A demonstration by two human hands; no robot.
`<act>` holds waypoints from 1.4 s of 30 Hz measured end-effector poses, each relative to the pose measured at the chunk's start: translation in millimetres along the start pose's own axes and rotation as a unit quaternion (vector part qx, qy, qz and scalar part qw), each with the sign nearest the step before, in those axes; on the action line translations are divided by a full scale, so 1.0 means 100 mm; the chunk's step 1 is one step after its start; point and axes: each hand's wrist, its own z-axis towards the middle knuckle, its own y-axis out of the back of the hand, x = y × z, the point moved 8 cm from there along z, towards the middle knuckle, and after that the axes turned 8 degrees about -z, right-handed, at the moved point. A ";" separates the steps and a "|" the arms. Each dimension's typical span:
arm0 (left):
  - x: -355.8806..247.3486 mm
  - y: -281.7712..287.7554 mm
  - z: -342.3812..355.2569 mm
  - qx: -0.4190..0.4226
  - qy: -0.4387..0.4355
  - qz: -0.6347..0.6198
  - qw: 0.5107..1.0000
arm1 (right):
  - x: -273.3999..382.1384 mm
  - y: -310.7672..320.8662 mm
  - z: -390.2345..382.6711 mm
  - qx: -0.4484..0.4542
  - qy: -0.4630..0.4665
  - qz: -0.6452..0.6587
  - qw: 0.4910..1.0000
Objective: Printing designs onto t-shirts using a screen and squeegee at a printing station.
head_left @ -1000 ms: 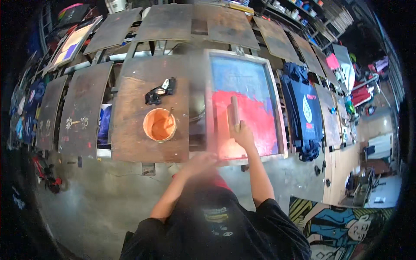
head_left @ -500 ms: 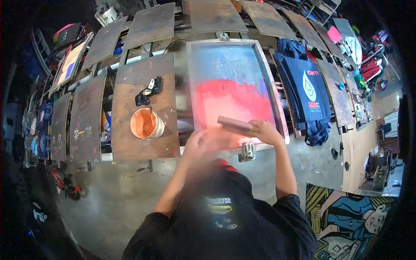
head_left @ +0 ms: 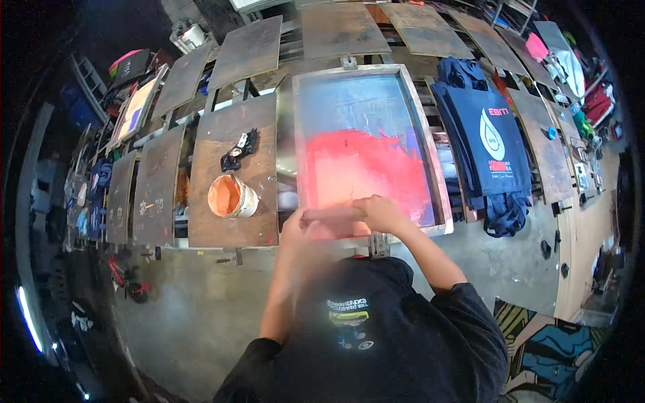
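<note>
A squeegee (head_left: pixel 332 215) with a long handle lies crosswise over the near end of the screen printing frame (head_left: pixel 438 176). My right hand (head_left: pixel 380 213) is closed round its right end. At the other end, my left hand (head_left: pixel 293 227) grips it too, though a smear in the picture blurs those fingers. Red-pink ink (head_left: pixel 363 161) covers the near and middle parts of the mesh, with a paler patch by the squeegee. Farther up, the bare mesh (head_left: pixel 349 97) looks blue. The blade's edge is hidden from me.
Left of the frame, a board (head_left: pixel 208 151) bears a tub of orange-red ink (head_left: pixel 233 197) and a crumpled black item (head_left: pixel 240 149). A navy tote bag (head_left: pixel 474 131) with a white drop print lies on the board to the right. Several bare boards (head_left: pixel 342 30) ring the far side.
The squeegee has come down and levelled out, and its left end now meets my left hand. My right hand has moved left. The whole view has shifted slightly.
</note>
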 end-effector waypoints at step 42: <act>-0.22 0.08 0.19 0.048 0.057 -0.081 0.994 | -0.09 0.17 -0.09 -0.049 -0.007 0.074 0.996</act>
